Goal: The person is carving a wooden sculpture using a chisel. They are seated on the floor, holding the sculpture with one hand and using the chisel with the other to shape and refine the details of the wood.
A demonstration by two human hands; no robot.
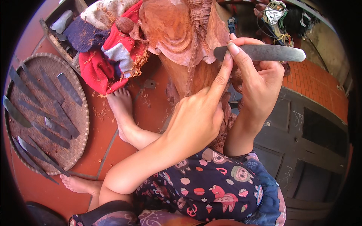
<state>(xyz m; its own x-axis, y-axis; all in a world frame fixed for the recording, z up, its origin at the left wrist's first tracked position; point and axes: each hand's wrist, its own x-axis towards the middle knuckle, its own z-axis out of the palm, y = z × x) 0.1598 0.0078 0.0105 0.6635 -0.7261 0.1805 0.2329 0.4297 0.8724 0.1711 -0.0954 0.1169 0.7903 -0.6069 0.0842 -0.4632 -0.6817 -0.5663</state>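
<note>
- flat metal carving blade, upper right of frame, lying near horizontal; its left tip sits against the reddish wood carving at top centre.
- right hand is closed around the blade's middle: thumb on top near the left tip, fingers wrapped underneath, right end of the blade sticking out free.
- left hand, centre frame, grips nothing; index finger stretched up, its tip touching the blade's left end just beside the right thumb, other fingers curled in loosely.
- carving fills top centre and runs down behind both hands; smooth rounded folds up top, a ribbed braided strip down the middle, finer detail lower down mostly hidden by the hands.
- red, navy and grey cloth bunched against the carving's left side, upper left of frame, dusted with wood shavings.
- round woven tray at left edge of frame, holding many more dark flat blades laid roughly parallel.
- bare foot on the red floor between tray and carving; second bare foot at lower left.
- patterned dark clothing on the lap, bottom centre.
- dark panelled door slab lying flat at lower right; red brick paving above it at right.
</note>
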